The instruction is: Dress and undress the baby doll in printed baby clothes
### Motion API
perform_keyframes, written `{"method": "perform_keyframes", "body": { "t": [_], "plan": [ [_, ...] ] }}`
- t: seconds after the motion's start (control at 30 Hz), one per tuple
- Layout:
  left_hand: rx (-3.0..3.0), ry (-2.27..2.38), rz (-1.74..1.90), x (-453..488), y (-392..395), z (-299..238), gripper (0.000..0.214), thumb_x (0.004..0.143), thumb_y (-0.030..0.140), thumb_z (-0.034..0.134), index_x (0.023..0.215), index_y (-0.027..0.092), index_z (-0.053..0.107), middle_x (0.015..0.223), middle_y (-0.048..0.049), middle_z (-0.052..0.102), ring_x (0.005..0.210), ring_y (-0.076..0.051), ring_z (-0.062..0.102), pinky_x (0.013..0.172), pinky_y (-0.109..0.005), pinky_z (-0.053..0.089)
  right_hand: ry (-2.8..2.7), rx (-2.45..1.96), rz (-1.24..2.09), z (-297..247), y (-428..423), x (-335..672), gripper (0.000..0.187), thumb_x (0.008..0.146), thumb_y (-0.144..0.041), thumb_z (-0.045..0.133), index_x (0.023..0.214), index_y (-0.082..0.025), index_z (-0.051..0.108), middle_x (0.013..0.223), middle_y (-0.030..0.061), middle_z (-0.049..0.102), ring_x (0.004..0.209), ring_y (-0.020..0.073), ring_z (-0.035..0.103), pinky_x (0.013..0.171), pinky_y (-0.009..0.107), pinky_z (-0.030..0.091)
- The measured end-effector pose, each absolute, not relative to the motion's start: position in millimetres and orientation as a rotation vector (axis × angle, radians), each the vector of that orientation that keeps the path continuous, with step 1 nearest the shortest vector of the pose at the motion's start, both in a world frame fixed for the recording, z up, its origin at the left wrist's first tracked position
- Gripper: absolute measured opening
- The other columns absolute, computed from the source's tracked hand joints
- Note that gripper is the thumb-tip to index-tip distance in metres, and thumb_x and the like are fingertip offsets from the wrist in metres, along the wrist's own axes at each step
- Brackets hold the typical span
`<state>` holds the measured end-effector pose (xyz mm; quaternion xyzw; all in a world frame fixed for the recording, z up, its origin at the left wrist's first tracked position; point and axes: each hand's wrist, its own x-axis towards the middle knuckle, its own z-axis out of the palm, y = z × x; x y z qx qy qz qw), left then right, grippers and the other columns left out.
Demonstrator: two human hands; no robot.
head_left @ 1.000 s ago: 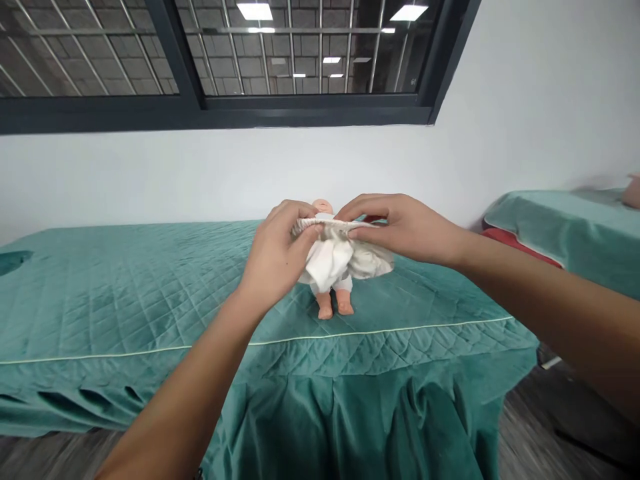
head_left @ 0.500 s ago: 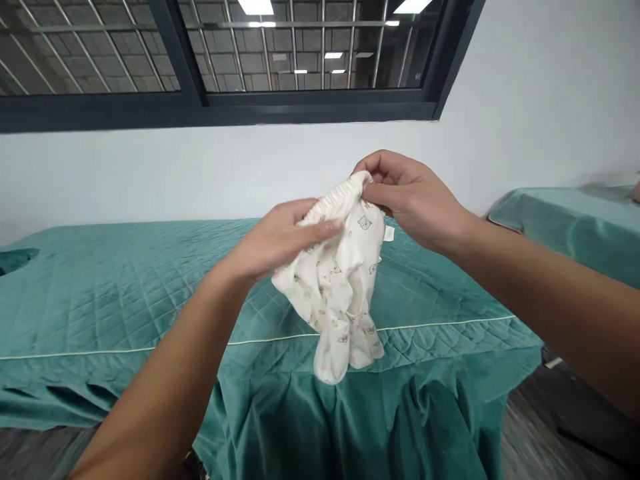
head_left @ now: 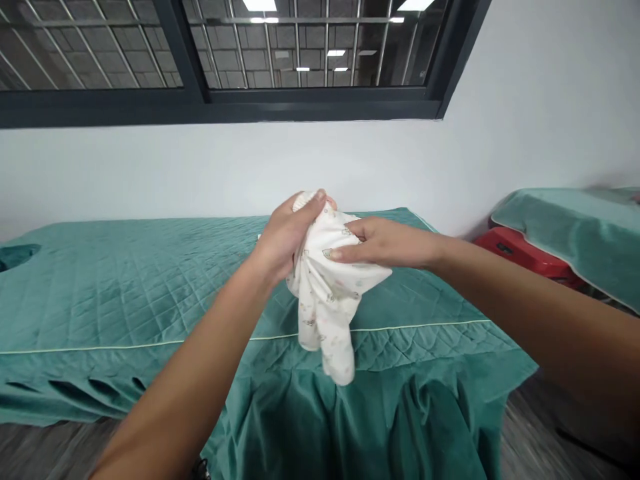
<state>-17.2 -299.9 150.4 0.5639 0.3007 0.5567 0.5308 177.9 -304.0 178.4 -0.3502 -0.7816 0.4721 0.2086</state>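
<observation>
White footed baby pants (head_left: 334, 293) with a small animal print hang in the air between my hands, over the front part of the green bed cover. My left hand (head_left: 287, 233) is closed around the gathered waistband, thumb on top. My right hand (head_left: 373, 243) pinches the cloth on the right side, thumb in front and the other fingers partly hidden behind the fabric. The two footed legs dangle downward, and one side of the cloth sticks out to the right below my right hand.
A quilted green cover (head_left: 125, 287) with a pale piping line lies over the bed, its skirt falling at the front. On the right are a red case (head_left: 530, 253) and a second green-covered bed (head_left: 575, 227). A barred window (head_left: 310, 53) is set in the white wall behind.
My right hand has left the waistband and moved down onto the side of the pants. My left hand has risen slightly and closed around the waistband. The pants have turned and bunched up.
</observation>
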Motion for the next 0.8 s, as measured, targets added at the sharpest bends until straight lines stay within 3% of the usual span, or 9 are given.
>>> {"method": "perform_keyframes", "body": {
  "t": [0.1, 0.23, 0.4, 0.57, 0.7, 0.8],
  "plan": [
    [1.434, 0.696, 0.999, -20.1, -307.7, 141.6, 0.053, 0.077, 0.055, 0.078, 0.112, 0.016, 0.067, 0.089, -0.008, 0.074, 0.085, -0.024, 0.071, 0.074, -0.033, 0.057, -1.918, -0.838, 1.359, 170.7, -307.7, 178.7, 0.032, 0.085, -0.048, 0.074, 0.088, -0.018, 0.068, 0.077, 0.0009, 0.068, 0.064, 0.0125, 0.062, 0.056, 0.022, 0.047],
    [1.501, 0.592, 0.697, -31.3, -315.7, 128.2, 0.057, 0.071, 0.035, 0.088, 0.12, 0.017, 0.067, 0.106, -0.0102, 0.076, 0.1, -0.028, 0.071, 0.088, -0.04, 0.057, -1.745, -0.7, 1.345, 167.7, -312.9, 186.1, 0.031, 0.086, -0.046, 0.075, 0.079, -0.018, 0.063, 0.069, -0.0039, 0.06, 0.055, 0.0074, 0.051, 0.05, 0.018, 0.039],
    [1.35, 0.534, 0.922, -29.8, -305.4, 109.6, 0.047, 0.08, 0.04, 0.08, 0.117, 0.013, 0.07, 0.111, -0.0126, 0.076, 0.105, -0.029, 0.071, 0.093, -0.04, 0.054, -1.709, -0.82, 1.343, 159.2, -312.1, 194.4, 0.028, 0.083, -0.045, 0.077, 0.083, -0.019, 0.067, 0.075, -0.0029, 0.066, 0.063, 0.0087, 0.058, 0.055, 0.019, 0.044],
    [1.195, 0.554, 1.086, -12.3, -298.5, 95.6, 0.047, 0.076, 0.041, 0.082, 0.111, 0.012, 0.071, 0.103, -0.0115, 0.077, 0.097, -0.029, 0.073, 0.088, -0.039, 0.056, -1.974, -1.067, 1.525, 130.5, -309.1, 189.2, 0.034, 0.075, -0.044, 0.083, 0.095, -0.018, 0.076, 0.091, 0.0047, 0.076, 0.081, 0.0193, 0.07, 0.069, 0.028, 0.056],
    [1.145, 0.552, 0.985, -8.8, -305.9, 90.5, 0.052, 0.072, 0.044, 0.085, 0.111, 0.013, 0.071, 0.102, -0.0122, 0.077, 0.094, -0.03, 0.074, 0.086, -0.042, 0.058, -1.572, -0.922, 1.458, 118.1, -301.6, 181.8, 0.032, 0.086, -0.049, 0.071, 0.098, -0.019, 0.074, 0.088, 0.005, 0.076, 0.081, 0.0208, 0.071, 0.068, 0.03, 0.058],
    [1.222, 0.595, 0.768, -11.5, -312.7, 88.4, 0.055, 0.061, 0.034, 0.093, 0.108, 0.012, 0.072, 0.099, -0.0121, 0.077, 0.09, -0.03, 0.074, 0.082, -0.042, 0.059, -1.388, -0.796, 1.391, 122.8, -299.7, 175.6, 0.031, 0.092, -0.051, 0.063, 0.104, -0.023, 0.071, 0.093, 0.0038, 0.076, 0.091, 0.0225, 0.071, 0.076, 0.031, 0.06]
  ]
}}
